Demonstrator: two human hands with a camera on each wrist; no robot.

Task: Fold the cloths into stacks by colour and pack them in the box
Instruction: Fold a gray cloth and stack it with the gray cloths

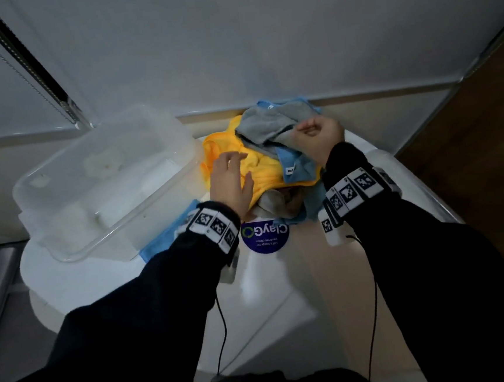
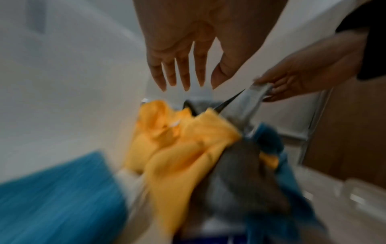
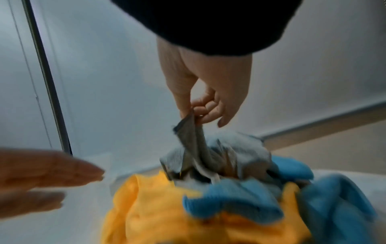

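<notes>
A heap of cloths lies on the white table [image 1: 283, 279]: a yellow cloth [image 1: 261, 171], a grey cloth [image 1: 272, 122] on top and blue cloths [image 1: 297, 165] beneath. My right hand [image 1: 316, 138] pinches a corner of the grey cloth [image 3: 194, 132] and holds it up from the heap. Over the yellow cloth [image 2: 183, 145] my left hand [image 1: 231, 177] hovers, fingers straight and spread, holding nothing. The clear plastic box [image 1: 107, 185] stands to the left of the heap. A flat blue cloth [image 1: 169, 234] lies half under it.
A round blue sticker [image 1: 265, 235] sits on the table in front of the heap. The white wall [image 1: 261, 37] runs close behind the table. A window frame [image 1: 36, 72] is at the back left. Wooden floor [image 1: 481, 109] shows at the right.
</notes>
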